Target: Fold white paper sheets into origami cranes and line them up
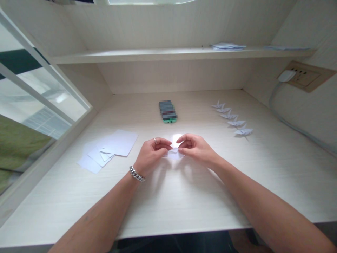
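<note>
A small white folded paper [174, 151] lies on the pale wooden desk [184, 196] between my two hands. My left hand [152, 153], with a ring and a chain bracelet, pinches its left side with curled fingers. My right hand [195, 147] pinches its right side, thumb and forefinger closed on the fold. Both hands rest low on the desk at its middle.
A loose pile of white paper sheets [107, 150] lies to the left. A phone [167, 111] lies further back. Several folded paper cranes [233, 119] stand in a row at the right. A shelf [168, 54] with papers hangs above; a wall socket [305, 75] and cable sit right.
</note>
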`<state>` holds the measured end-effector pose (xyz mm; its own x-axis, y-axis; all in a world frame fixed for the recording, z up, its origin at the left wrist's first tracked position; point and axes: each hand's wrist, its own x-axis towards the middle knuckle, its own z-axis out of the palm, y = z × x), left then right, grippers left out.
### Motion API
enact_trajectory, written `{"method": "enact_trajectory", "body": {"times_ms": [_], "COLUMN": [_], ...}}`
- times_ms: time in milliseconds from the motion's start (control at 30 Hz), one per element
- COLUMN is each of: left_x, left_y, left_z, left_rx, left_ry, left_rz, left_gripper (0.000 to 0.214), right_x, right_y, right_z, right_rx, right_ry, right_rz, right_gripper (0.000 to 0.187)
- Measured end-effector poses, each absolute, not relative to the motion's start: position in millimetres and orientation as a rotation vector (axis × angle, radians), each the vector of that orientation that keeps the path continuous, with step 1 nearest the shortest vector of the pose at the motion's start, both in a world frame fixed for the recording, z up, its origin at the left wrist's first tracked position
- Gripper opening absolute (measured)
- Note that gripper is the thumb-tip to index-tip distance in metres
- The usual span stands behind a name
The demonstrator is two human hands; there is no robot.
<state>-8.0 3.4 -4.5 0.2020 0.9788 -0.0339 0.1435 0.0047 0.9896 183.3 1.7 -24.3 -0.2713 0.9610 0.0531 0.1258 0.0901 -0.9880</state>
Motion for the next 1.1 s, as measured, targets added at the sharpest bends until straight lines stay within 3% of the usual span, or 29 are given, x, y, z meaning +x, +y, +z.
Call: {"method": "enact_trajectory", "body": {"times_ms": [933, 1000, 1100], "left_x": [-6.7, -6.3, -5.5], "left_y": [2.8, 2.5, 3.2], "left_z": [-3.7, -3.0, -3.6], "left_rx": [1.331, 1.321, 1.286], "left_ry": [1.190, 1.219, 1.280], "left_rz": [0.979, 0.990, 1.058], "left_gripper": [0.018, 0.021, 0.026], "right_x": [186.4, 186.5, 185.3], "right_y": [7.5, 6.7, 1.7], "right_z": [-24.9, -24.0, -20.3], "right_rx": [-1.149, -1.196, -1.304], "right_ry": [-1.355, -1.368, -1.456], "right_rz": [1.395, 1.276, 0.803], "right_gripper": [0.031, 0.028, 0.020]}}
